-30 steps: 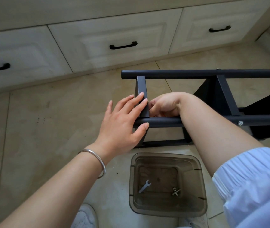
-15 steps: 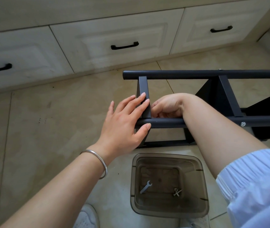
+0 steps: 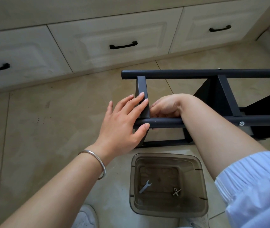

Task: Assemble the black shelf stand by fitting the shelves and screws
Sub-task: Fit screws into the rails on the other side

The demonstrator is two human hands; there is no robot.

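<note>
The black shelf stand lies on its side on the tiled floor, its far tube (image 3: 196, 74) and near tube (image 3: 163, 123) running left to right. My left hand (image 3: 122, 122) presses straight fingers on the end shelf's edge (image 3: 143, 86), with the thumb on the near tube. Reaching inside the frame, my right hand (image 3: 167, 105) has its fingers curled at the joint of that shelf and the near tube. Its fingertips and anything they hold are hidden. A silver screw head (image 3: 242, 123) shows on the near tube by the second shelf (image 3: 226, 96).
A clear brown plastic container (image 3: 203, 186) stands on the floor just in front of the stand, holding a small wrench (image 3: 145, 186) and a few screws (image 3: 176, 191). Cream drawers with black handles (image 3: 122, 45) line the back. My shoe (image 3: 86, 218) is at the bottom.
Both hands stay at the same joint. My left fingers have crept slightly further along the end shelf's edge, and the stand has not moved.
</note>
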